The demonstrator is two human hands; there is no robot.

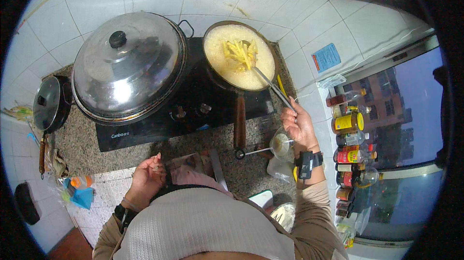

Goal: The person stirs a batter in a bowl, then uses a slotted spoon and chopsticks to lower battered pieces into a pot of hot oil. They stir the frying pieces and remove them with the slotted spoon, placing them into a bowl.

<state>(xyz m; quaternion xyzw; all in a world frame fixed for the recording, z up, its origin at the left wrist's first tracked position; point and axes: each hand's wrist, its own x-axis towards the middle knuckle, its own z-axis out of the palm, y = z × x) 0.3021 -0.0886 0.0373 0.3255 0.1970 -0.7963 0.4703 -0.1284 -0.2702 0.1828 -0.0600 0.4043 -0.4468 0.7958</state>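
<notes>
My right hand (295, 120) grips the steel handle (273, 88) of a long cooking utensil. Its far end reaches into a wooden-handled frying pan (239, 122) filled with pale, foaming liquid, which looks like hot oil. A heap of yellow strips, like potato fries (240, 55), lies on the utensil's head and mostly covers it. My left hand (148, 175) hangs before the counter's front edge, fingers loosely curled together, with nothing visible in it. Beneath the pan is a black glass gas hob (152, 129).
A large wok with a domed metal lid (134, 68) covers the hob's left side. A small lidded pan (49, 104) stands farther left. Below my right hand are a glass bowl (282, 146) and a plastic container (280, 169). Several sauce bottles (349, 156) line the windowsill.
</notes>
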